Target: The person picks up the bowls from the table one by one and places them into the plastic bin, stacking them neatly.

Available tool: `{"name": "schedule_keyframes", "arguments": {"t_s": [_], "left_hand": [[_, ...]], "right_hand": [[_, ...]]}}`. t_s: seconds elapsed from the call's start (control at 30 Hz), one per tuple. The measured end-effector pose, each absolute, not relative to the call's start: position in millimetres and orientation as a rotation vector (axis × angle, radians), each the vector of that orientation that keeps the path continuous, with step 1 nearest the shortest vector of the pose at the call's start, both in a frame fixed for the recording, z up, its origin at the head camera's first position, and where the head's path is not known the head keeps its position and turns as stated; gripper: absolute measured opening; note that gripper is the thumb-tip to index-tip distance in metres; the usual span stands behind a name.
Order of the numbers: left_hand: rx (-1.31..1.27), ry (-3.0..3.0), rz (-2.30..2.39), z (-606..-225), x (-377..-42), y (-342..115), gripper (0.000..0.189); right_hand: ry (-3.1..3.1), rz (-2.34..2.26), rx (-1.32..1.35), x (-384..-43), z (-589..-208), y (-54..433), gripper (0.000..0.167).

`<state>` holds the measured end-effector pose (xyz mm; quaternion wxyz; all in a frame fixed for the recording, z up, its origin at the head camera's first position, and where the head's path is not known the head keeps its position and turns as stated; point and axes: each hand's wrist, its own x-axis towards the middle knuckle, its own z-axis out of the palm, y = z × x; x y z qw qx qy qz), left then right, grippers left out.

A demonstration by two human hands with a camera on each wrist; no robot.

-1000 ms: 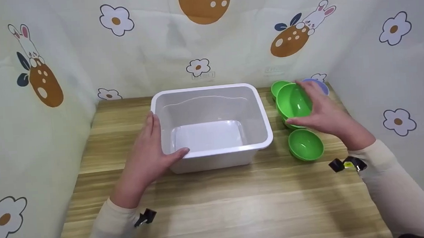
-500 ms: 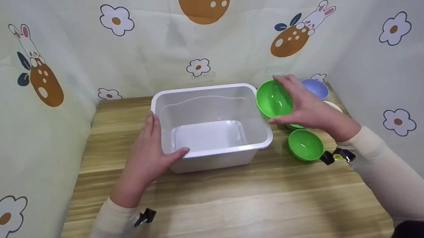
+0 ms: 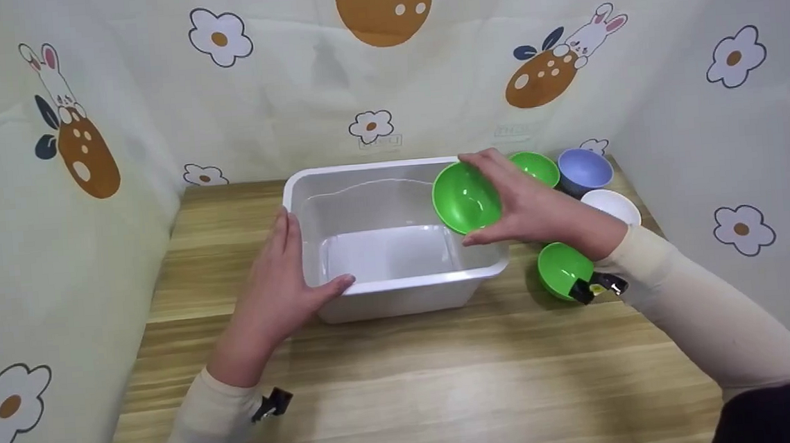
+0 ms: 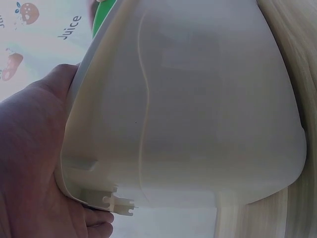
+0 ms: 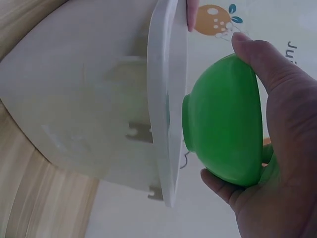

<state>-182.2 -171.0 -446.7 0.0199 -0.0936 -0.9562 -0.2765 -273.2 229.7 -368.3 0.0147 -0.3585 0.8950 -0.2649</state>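
Observation:
In the head view, my left hand rests against the front left corner of a white plastic bin, its fingers straight along the side and its thumb on the front rim. My right hand grips a green bowl by the rim, thumb on the near side and fingers on the far side. This bowl is over the bin's right part. The right wrist view shows the bowl tipped on its side in that camera, its foot towards the bin's rim.
Right of the bin stand another green bowl, a blue bowl, a white bowl and a nearer green bowl. My right forearm partly covers this group. Patterned cloth encloses the wooden table.
My right hand has lifted the green bowl off the group at the right and carried it left over the bin, uncovering the white bowl. My left hand has stayed in place.

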Motion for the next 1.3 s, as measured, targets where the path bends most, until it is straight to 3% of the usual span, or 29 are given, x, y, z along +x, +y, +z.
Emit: {"name": "schedule_keyframes", "arguments": {"t_s": [1.3], "left_hand": [[-0.261,-2.96,-0.864,-447,-183,-169,0.146]], "right_hand": [[2.55,-0.78,-1.273,-308,-369,149,0.12]]}}
